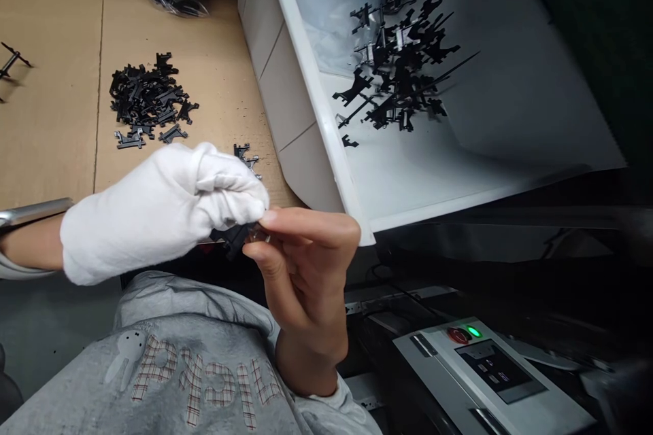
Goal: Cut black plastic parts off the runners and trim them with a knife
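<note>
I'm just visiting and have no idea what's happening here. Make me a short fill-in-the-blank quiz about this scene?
The left hand wears a white ____. The right hand is ____, and the two hands together pinch a small black part. A pile of similar parts lies on ____ beside the white bin. The lit light on the control panel glows ____.

The missing words, in order: glove; bare; cardboard; green.
</note>
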Demonstrator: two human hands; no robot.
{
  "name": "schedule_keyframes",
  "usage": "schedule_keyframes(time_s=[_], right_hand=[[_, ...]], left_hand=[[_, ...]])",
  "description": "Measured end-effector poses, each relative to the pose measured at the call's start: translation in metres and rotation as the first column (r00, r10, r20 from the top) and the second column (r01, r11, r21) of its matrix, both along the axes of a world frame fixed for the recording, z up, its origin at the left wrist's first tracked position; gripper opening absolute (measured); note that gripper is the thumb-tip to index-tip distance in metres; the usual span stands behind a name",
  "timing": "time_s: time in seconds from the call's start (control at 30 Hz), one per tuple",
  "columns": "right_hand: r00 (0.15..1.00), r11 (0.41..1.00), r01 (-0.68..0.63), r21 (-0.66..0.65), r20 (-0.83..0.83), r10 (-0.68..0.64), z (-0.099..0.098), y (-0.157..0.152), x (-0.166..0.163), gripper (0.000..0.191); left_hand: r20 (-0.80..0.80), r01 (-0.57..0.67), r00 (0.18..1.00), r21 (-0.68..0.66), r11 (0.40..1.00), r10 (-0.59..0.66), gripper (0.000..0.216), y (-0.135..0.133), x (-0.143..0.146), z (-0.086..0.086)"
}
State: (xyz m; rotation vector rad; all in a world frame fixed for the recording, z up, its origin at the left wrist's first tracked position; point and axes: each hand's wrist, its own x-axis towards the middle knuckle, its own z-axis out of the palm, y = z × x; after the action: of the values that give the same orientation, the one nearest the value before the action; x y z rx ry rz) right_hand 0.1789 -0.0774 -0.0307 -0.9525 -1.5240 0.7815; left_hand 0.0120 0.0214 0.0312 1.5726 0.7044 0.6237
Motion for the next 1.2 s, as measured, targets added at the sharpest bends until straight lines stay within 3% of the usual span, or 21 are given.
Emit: schedule_keyframes(time_s=[0.13,0.23,0.37,0.5,0.67,0.83,1.2], right_hand=[[0.996,1.0,-0.011,0.003,-0.087,0.011,-0.002,0.008,0.0,0.031],[0.967,0.998,-0.057,-0.023,-0.252,0.049,-0.005,0.017,-0.001,0.019],[0.895,0.976,-0.18,-0.12,-0.432,0.112,-0.004,0.022,-0.001,0.018],[0.826,0.905,-0.328,-0.271,-0.547,0.136,-0.002,0.017,-0.002,0.019],[0.85,0.902,-0.258,-0.345,-0.526,0.042,0.0,0.015,-0.006,0.019],[0.874,0.927,-0.148,-0.345,-0.485,-0.041,0.005,0.017,-0.008,0.015],[0.884,0.915,-0.099,-0.391,-0.457,-0.1,0.01,0.016,-0.007,0.028]], left_hand=[[-0.038,0.033,0.999,-0.013,0.999,-0.033,0.029,-0.001,-0.004,-0.003],[-0.099,-0.011,0.995,0.136,0.991,0.024,0.036,-0.004,-0.007,-0.002],[-0.168,-0.101,0.965,0.476,0.874,0.203,0.045,-0.008,-0.007,0.005],[-0.235,-0.112,0.915,0.635,0.764,0.329,0.049,-0.01,-0.008,0.007],[-0.265,-0.029,0.926,0.66,0.75,0.27,0.052,-0.009,-0.011,0.003],[-0.243,-0.052,0.929,0.661,0.748,0.279,0.053,-0.01,-0.01,0.003],[-0.235,-0.042,0.952,0.537,0.842,0.197,0.049,-0.01,-0.015,0.005]])
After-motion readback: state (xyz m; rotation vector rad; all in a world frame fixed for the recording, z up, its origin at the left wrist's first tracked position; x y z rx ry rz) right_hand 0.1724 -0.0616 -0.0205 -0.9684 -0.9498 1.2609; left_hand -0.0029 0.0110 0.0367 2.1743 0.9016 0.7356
